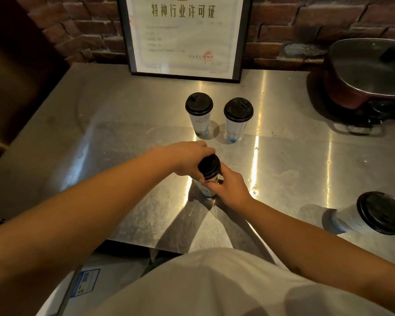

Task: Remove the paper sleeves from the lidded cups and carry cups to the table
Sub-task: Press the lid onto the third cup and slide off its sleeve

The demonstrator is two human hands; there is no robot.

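A white cup with a black lid [209, 167] stands in the middle of the steel counter [123, 124], tilted a little. My left hand [189, 157] grips it from the left, just under the lid. My right hand [229, 187] wraps the lower body from the right, covering most of the printed wall. Two more lidded cups stand upright farther back, one on the left [199, 114] and one on the right [237, 118]. Another lidded cup [372, 215] stands near the right edge. I cannot tell whether the held cup wears a sleeve.
A framed certificate [183, 35] leans on the brick wall at the back. A dark red pot with a metal lid [365, 71] sits on a burner at the back right. A labelled box [87, 281] lies below the counter's front edge.
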